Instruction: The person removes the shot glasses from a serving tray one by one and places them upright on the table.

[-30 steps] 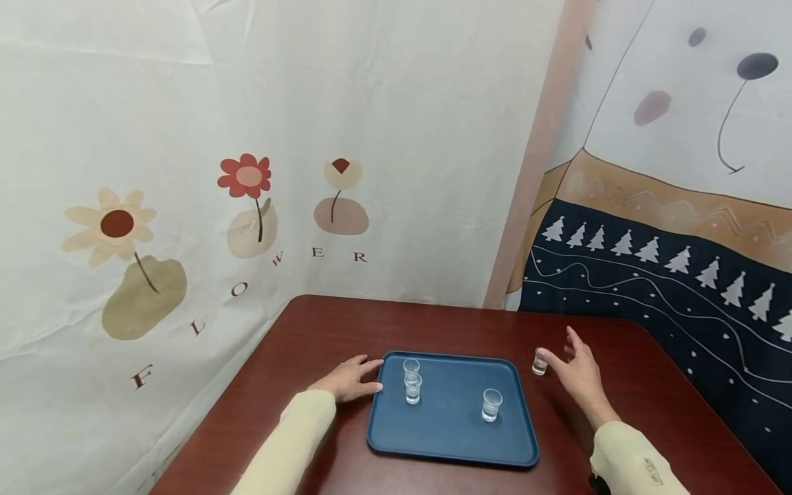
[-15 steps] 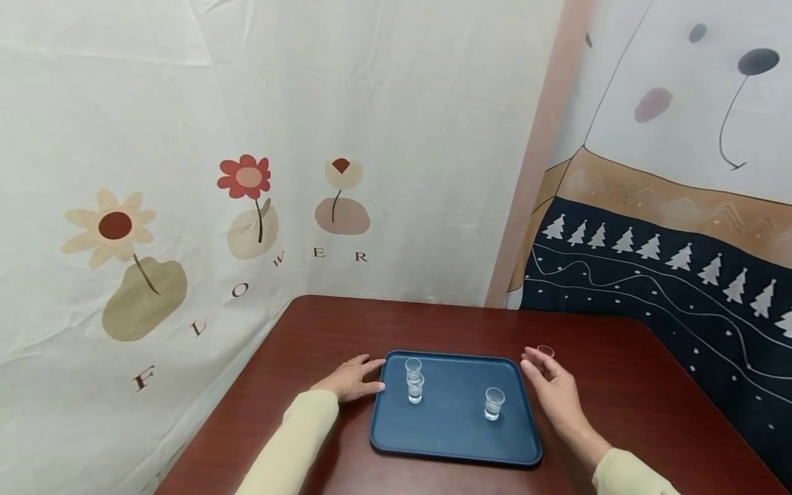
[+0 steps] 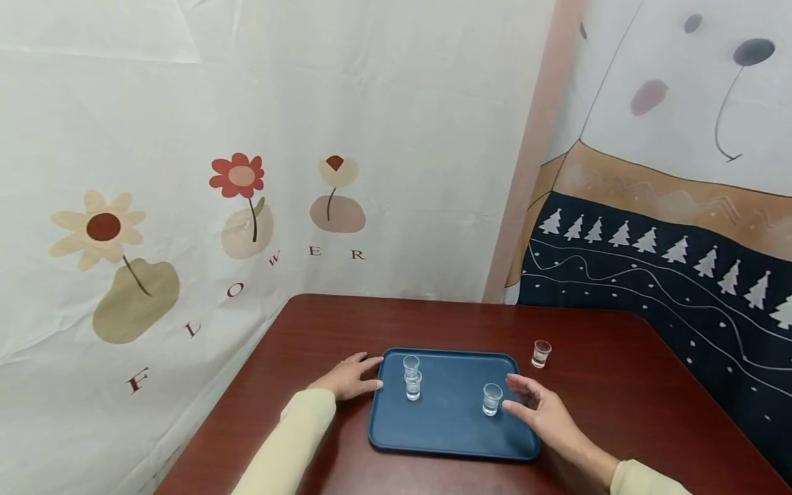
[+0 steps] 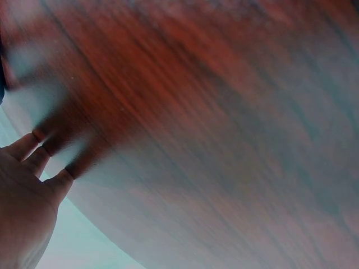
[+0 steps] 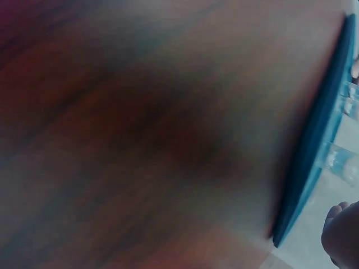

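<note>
My left hand [image 3: 348, 378] lies at the left edge of a blue tray [image 3: 448, 436], fingers spread and fingertips right at its rim. In the left wrist view the left hand [image 4: 31, 196] has its fingertips down on the wood. Over the tray's right edge, my right hand [image 3: 551, 416] reaches in, thumb and fingers apart around nothing, close beside a clear shot glass [image 3: 491, 400] standing on the tray. Two more shot glasses stand one behind the other at the tray's left, the front glass [image 3: 413, 387] overlapping the rear glass [image 3: 411, 366].
Another shot glass [image 3: 541, 354] stands on the reddish-brown table [image 3: 346, 323] beyond the tray's back right corner. A white curtain [image 3: 402, 137] with printed flowers hangs behind the table, and a dark printed cloth [image 3: 619, 275] hangs along the right.
My right hand has left the shot glass on the table and moved left and toward me, to the glass on the tray's right. The left hand stays at the tray's edge.
</note>
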`<state>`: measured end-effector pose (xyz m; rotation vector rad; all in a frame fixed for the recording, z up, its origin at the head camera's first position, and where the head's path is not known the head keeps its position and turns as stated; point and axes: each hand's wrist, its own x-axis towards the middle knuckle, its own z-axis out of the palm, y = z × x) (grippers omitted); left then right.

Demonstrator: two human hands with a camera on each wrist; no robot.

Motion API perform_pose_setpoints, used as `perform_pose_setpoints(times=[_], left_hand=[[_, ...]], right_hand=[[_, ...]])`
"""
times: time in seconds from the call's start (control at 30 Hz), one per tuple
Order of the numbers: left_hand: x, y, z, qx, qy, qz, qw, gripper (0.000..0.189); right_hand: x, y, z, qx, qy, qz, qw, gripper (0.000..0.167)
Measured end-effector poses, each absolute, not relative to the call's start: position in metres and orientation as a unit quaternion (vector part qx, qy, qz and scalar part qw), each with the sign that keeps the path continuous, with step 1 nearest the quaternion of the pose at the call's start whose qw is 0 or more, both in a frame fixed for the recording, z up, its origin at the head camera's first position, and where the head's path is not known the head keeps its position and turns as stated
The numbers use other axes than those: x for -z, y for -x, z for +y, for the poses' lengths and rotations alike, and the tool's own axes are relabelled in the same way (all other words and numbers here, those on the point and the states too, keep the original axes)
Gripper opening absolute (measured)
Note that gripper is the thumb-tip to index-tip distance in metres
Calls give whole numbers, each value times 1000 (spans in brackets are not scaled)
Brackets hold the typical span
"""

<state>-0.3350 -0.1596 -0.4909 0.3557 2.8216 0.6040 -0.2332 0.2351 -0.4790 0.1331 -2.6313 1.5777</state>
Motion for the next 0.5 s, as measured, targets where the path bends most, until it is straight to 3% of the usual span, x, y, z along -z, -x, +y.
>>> perform_pose_setpoints(times=[0.5], left_hand=[[490, 334, -160, -205, -129, 964, 115, 65]], right_hand=[[496, 247, 231, -510, -79, -856, 17, 59]])
